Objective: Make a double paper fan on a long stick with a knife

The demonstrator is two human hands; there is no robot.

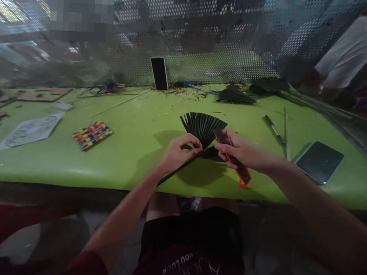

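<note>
A black strip fan, its many narrow strips spread upward, stands over the green table in front of me. My left hand is closed at the fan's lower left, thumb and finger pinched at its base. A long dark strip runs from there down toward the table edge. My right hand is wrapped round a flat dark blade-like tool with an orange-red cord at its lower end. The tool's upper end points at the fan's right side. What lies right under my fingers at the fan's base is hidden.
A colourful woven square and a printed paper lie left. A phone leans upright against the perforated metal screen. To the right are a pen, a thin stick and a dark flat device. Dark scraps lie behind.
</note>
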